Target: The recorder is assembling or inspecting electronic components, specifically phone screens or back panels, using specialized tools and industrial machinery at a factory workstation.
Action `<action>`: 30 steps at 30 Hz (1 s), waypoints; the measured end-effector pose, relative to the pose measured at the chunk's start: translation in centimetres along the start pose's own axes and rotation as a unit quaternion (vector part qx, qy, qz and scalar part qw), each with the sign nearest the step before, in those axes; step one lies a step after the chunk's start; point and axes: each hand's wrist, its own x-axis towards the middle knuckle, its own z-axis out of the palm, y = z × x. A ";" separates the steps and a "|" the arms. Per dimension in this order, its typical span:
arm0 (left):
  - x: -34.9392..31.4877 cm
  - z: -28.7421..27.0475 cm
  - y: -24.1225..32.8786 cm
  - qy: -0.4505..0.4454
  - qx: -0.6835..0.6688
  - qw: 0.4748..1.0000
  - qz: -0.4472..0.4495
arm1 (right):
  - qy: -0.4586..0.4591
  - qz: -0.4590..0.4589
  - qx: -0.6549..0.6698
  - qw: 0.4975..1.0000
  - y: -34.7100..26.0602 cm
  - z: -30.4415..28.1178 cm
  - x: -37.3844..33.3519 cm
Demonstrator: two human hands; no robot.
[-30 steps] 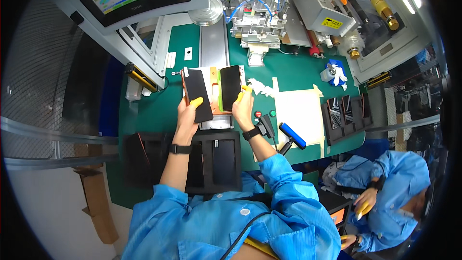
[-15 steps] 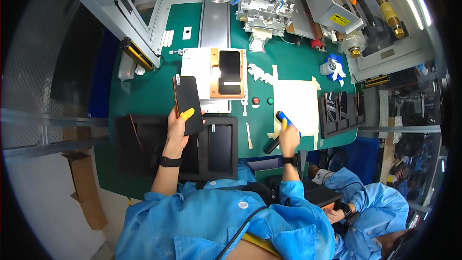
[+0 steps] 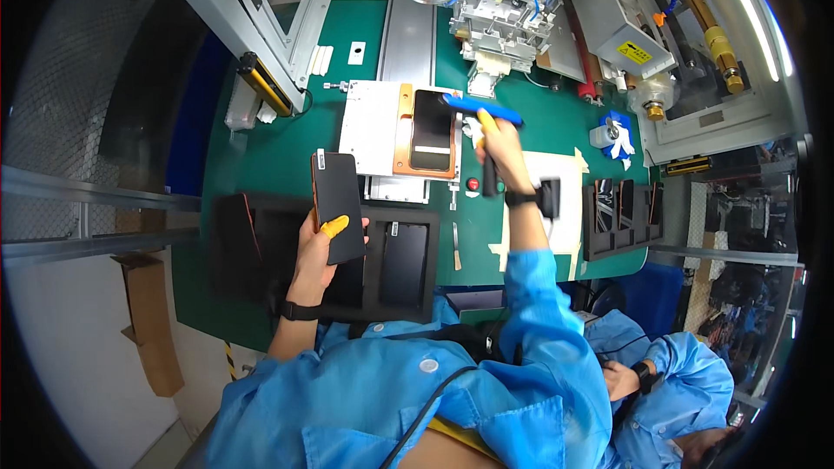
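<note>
Roller (image 3: 495,111) has shifted far and left from the white sheet (image 3: 569,208); its left end now overlaps the fixture phone's (image 3: 432,132) far right corner, contact unclear. Right hand (image 3: 502,152): fingers closed round the roller's black handle. Fixture phone lies, dark face up, in the orange fixture (image 3: 404,135). Left hand (image 3: 318,247), nearer and left: fingers curled under the second phone (image 3: 339,195), yellow-capped thumb on its face. Dark tray (image 3: 432,274) just right, near side.

Tube light (image 3: 750,13) glares; edges curve, darken; right hand (image 3: 502,149) seems blurred.
</note>
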 end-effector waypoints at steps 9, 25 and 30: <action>-2.8 -3.0 0.6 0.075 -0.036 0.996 0.030 | 0.039 -0.137 -0.336 0.931 6.5 4.4 -5.2; -1.9 -2.1 0.5 0.054 -0.038 0.998 0.001 | 0.064 -0.125 -0.377 0.915 8.7 0.8 -9.1; -1.2 -0.7 0.8 0.022 -0.026 0.999 0.001 | 0.232 0.120 -0.197 0.945 10.8 -8.4 -6.4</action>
